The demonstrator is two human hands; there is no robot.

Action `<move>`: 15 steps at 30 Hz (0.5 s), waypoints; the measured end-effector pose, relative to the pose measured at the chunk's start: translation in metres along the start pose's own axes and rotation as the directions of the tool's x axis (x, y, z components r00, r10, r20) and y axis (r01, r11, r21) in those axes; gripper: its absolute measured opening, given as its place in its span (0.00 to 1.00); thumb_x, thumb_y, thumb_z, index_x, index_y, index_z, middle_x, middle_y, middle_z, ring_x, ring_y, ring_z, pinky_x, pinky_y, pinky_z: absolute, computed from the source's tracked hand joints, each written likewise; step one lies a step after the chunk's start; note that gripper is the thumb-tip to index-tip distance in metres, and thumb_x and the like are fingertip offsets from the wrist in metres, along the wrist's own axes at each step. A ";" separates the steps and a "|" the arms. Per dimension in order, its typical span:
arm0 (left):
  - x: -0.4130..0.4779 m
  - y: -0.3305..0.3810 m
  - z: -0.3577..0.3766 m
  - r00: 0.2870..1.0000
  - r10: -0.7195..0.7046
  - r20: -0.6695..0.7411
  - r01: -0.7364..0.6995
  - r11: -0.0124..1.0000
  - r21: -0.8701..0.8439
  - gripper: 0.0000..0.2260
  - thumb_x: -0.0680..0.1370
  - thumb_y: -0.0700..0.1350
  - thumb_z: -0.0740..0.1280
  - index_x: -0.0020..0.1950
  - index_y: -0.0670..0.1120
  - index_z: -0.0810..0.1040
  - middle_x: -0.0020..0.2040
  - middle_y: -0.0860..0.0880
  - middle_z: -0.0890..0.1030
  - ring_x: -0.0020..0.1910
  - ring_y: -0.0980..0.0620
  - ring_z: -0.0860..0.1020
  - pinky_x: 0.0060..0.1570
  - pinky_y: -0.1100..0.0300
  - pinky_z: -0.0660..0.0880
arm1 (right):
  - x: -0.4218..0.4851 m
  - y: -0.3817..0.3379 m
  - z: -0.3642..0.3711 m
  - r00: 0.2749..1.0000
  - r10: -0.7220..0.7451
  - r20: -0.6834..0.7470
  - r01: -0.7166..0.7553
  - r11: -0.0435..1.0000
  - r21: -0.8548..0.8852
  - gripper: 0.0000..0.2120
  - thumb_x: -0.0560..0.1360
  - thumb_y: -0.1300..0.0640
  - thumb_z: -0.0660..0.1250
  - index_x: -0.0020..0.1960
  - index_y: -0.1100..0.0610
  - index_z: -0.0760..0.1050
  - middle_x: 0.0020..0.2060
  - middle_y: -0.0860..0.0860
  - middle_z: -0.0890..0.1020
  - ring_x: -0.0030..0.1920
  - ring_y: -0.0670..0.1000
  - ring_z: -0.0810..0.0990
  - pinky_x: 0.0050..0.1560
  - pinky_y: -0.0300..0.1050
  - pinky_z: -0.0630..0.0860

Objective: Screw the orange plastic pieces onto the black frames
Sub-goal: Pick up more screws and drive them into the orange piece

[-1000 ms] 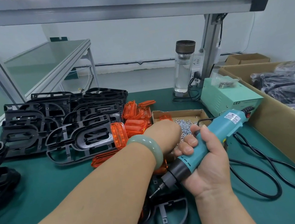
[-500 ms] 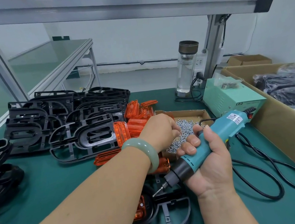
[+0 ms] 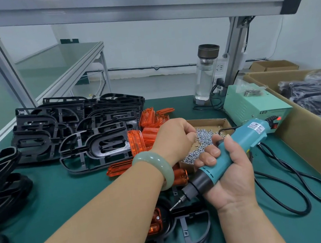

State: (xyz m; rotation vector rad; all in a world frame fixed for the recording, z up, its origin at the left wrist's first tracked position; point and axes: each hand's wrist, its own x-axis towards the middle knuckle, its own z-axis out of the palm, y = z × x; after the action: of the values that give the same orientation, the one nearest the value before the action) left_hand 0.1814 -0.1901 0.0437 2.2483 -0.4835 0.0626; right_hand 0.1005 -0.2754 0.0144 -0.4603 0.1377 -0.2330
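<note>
orange piece (image 3: pixel 155 222) sits in the black frame (image 3: pixel 207 227) nearest me; i judge it light, stiff plastic, best steadied at the frame rim. left hand (image 3: pixel 174 137) curls into the screws (image 3: pixel 203 139), pinch unconfirmed; right hand (image 3: pixel 230 177) grips the screwdriver (image 3: pixel 239 146).

Orange plastic pieces (image 3: pixel 150 129) heaped left of screw tray (image 3: pixel 208 121), black frames (image 3: pixel 65 125) stacked farther left, one fitted frame (image 3: pixel 189 231) in front.
</note>
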 end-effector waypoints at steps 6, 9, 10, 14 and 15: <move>-0.032 -0.004 -0.032 0.987 -0.074 -0.142 0.024 0.946 -0.322 0.09 0.72 0.37 0.70 0.38 0.52 0.80 0.34 0.55 0.80 0.34 0.60 0.77 0.36 0.70 0.74 | -0.001 0.004 0.002 1.000 0.005 0.001 -0.005 0.999 0.041 0.09 0.70 0.49 0.65 0.44 0.54 0.72 0.27 0.47 0.69 0.23 0.44 0.68 0.27 0.37 0.72; -0.061 -0.015 -0.048 0.979 -0.133 -0.155 0.035 0.856 -0.516 0.09 0.72 0.37 0.71 0.41 0.51 0.82 0.34 0.53 0.83 0.35 0.59 0.80 0.35 0.69 0.75 | -0.002 0.007 0.004 1.000 0.006 -0.012 -0.005 0.998 0.068 0.11 0.70 0.47 0.66 0.44 0.54 0.73 0.27 0.46 0.69 0.23 0.44 0.69 0.28 0.36 0.72; -0.071 -0.020 -0.053 0.974 -0.159 -0.161 0.042 0.828 -0.559 0.08 0.72 0.37 0.71 0.41 0.52 0.83 0.35 0.52 0.84 0.35 0.58 0.81 0.35 0.69 0.75 | -0.002 0.008 0.004 1.000 0.007 -0.019 -0.006 0.997 0.082 0.11 0.69 0.46 0.66 0.45 0.54 0.73 0.27 0.45 0.69 0.24 0.43 0.69 0.28 0.36 0.72; -0.105 -0.037 -0.060 0.936 -0.284 -0.209 0.079 0.747 -0.660 0.11 0.72 0.40 0.70 0.42 0.57 0.84 0.36 0.50 0.84 0.34 0.57 0.81 0.34 0.68 0.75 | -0.003 0.011 0.006 0.997 -0.017 -0.075 0.026 0.992 0.125 0.14 0.69 0.43 0.66 0.46 0.54 0.74 0.28 0.45 0.70 0.25 0.43 0.70 0.29 0.37 0.73; -0.112 -0.040 -0.061 0.925 -0.317 -0.209 0.092 0.722 -0.686 0.11 0.72 0.39 0.70 0.42 0.57 0.84 0.36 0.49 0.84 0.34 0.57 0.80 0.33 0.67 0.75 | -0.003 0.011 0.007 0.996 -0.025 -0.091 0.037 0.990 0.133 0.15 0.68 0.42 0.66 0.46 0.53 0.74 0.29 0.45 0.71 0.25 0.43 0.71 0.30 0.37 0.73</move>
State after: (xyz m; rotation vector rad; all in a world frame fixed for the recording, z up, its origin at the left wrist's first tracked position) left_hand 0.0989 -0.0855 0.0329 1.5185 -0.0445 0.1095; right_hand 0.1012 -0.2625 0.0155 -0.3178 0.2012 -0.2914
